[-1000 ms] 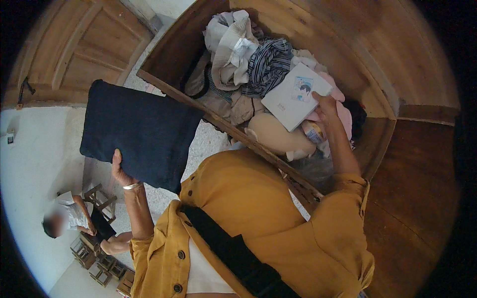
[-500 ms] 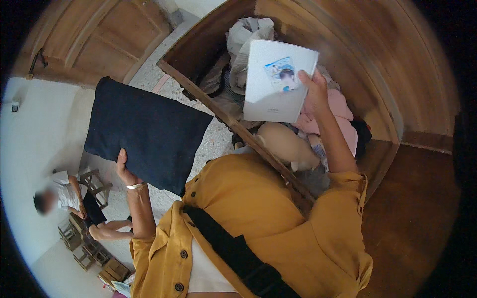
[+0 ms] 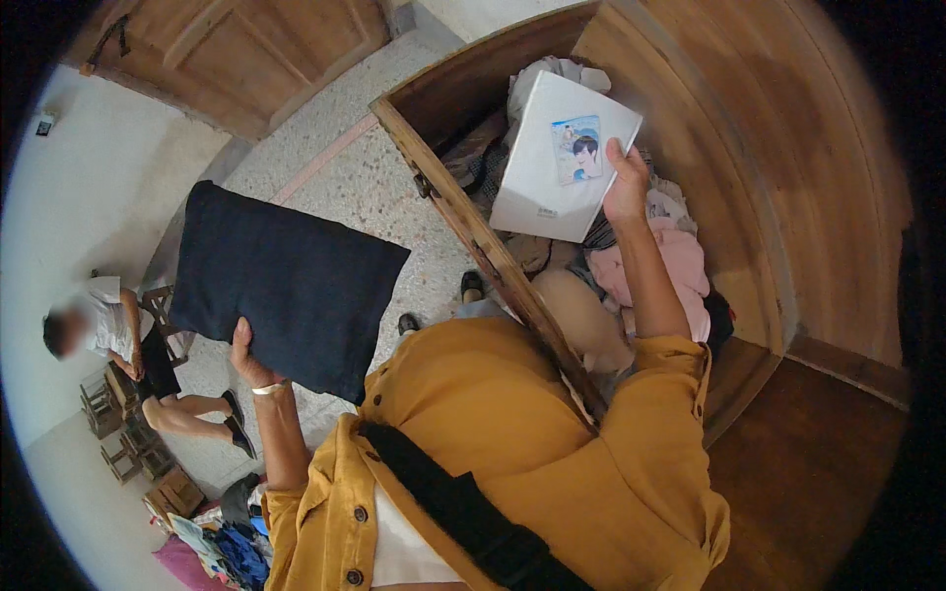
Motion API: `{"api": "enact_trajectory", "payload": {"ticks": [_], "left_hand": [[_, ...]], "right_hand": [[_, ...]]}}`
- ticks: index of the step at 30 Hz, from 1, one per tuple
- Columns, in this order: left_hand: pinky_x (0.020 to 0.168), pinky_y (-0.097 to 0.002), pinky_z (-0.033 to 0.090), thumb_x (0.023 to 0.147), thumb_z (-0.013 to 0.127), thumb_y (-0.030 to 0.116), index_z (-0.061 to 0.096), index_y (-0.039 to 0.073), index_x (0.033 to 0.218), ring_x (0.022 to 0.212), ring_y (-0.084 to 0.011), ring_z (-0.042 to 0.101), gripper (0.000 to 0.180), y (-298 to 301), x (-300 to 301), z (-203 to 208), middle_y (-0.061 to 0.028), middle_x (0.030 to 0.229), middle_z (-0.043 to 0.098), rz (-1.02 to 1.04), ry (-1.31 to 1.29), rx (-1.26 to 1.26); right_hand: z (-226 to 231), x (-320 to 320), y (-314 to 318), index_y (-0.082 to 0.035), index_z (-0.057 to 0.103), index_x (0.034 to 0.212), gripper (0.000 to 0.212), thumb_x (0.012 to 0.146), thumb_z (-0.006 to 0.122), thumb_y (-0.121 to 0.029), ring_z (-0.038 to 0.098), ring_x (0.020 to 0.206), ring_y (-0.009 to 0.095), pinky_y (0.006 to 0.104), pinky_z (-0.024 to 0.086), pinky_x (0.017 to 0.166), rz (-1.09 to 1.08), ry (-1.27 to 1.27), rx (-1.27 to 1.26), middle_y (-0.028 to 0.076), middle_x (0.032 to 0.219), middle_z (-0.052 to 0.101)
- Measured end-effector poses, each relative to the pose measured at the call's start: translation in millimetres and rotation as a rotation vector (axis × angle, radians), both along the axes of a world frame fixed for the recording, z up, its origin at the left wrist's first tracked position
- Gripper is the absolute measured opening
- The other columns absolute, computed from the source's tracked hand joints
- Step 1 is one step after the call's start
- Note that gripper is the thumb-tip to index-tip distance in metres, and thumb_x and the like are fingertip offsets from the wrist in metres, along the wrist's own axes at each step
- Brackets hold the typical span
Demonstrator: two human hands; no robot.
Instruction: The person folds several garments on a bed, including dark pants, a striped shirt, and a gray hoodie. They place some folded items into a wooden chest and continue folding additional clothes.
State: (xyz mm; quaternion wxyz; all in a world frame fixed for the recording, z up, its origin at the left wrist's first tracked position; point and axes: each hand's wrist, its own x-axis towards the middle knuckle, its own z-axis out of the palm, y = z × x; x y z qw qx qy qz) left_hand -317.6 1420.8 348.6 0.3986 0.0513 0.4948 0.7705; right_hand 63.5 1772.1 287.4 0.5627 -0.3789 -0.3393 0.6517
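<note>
My left hand [image 3: 258, 364] grips the lower edge of a folded dark navy cloth [image 3: 286, 281], thumb on top and the other fingers hidden beneath. The cloth is held flat and roughly square, out over the floor to the left. At the upper right my right hand [image 3: 628, 182] is closed on the right edge of a white hardcover book [image 3: 537, 163]. A small colour picture of a person [image 3: 576, 148] is on its cover. The book is tilted above an open wooden drawer-like chest [image 3: 483, 236], apart from the clothes inside.
Pink clothing [image 3: 675, 261], a beige rounded item [image 3: 581, 315] and pale bags [image 3: 562, 71] fill the chest. A person [image 3: 118, 315] sits at the left near wooden stools [image 3: 103, 409]. A pile of clothes [image 3: 236, 542] lies at lower left. A wooden door [image 3: 246, 59] stands far left.
The view has shifted, bringing more floor and the clothes pile into sight. The white book has turned slightly clockwise in my right hand. Both hands keep their hold.
</note>
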Motion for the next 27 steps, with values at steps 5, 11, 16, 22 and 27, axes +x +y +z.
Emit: {"api": "enact_trajectory", "payload": {"ticks": [5,11,16,22,27], "left_hand": [[0.088,-0.0415,0.045,0.079,0.058,0.024,0.050,-0.003,0.116,0.098,-0.0281,0.058,0.046,-0.9,-1.4,3.9,-0.0158,0.111,0.059,-0.044,-0.028,0.034],[0.089,-0.0419,0.045,0.079,0.060,0.028,0.050,-0.002,0.116,0.100,-0.0293,0.056,0.049,10.6,-2.6,12.9,-0.0156,0.111,0.058,-0.072,-0.057,-0.010],[0.089,-0.0417,0.045,0.078,0.061,0.027,0.050,-0.002,0.117,0.100,-0.0292,0.056,0.049,21.4,3.5,24.2,-0.0150,0.111,0.058,-0.169,-0.060,0.001],[0.086,-0.0399,0.046,0.076,0.063,0.026,0.051,-0.001,0.115,0.095,-0.0279,0.057,0.049,33.1,4.3,22.9,-0.0138,0.108,0.059,-0.164,-0.031,-0.046],[0.085,-0.0388,0.046,0.075,0.064,0.027,0.052,-0.001,0.112,0.094,-0.0269,0.058,0.048,36.8,13.1,27.3,-0.0129,0.106,0.060,-0.163,-0.027,-0.047]], "right_hand": [[-10.5,-27.7,-4.0,0.000,0.058,0.096,0.021,0.080,0.065,-0.012,0.056,0.072,0.013,0.0290,0.046,0.064,-0.108,-0.517,0.124,0.006,0.084,0.062],[-4.9,-101.7,-36.6,-0.003,0.051,0.091,0.025,0.078,0.061,-0.022,0.060,0.067,0.037,0.0469,0.045,0.058,0.298,-1.369,0.432,0.019,0.069,0.061],[-29.7,-122.7,-55.5,-0.003,0.052,0.099,0.024,0.081,0.056,-0.017,0.060,0.070,0.037,0.0456,0.046,0.062,0.421,-1.151,0.326,0.019,0.075,0.062],[-16.5,-103.2,-51.0,-0.004,0.049,0.120,0.045,0.081,0.059,-0.022,0.058,0.088,0.034,0.0400,0.045,0.079,0.274,-0.860,0.330,0.018,0.093,0.062],[18.4,-64.2,-11.1,-0.006,0.047,0.121,0.051,0.075,0.064,-0.021,0.049,0.106,0.035,0.0400,0.040,0.087,-0.526,-1.491,0.685,0.018,0.114,0.053]]}}
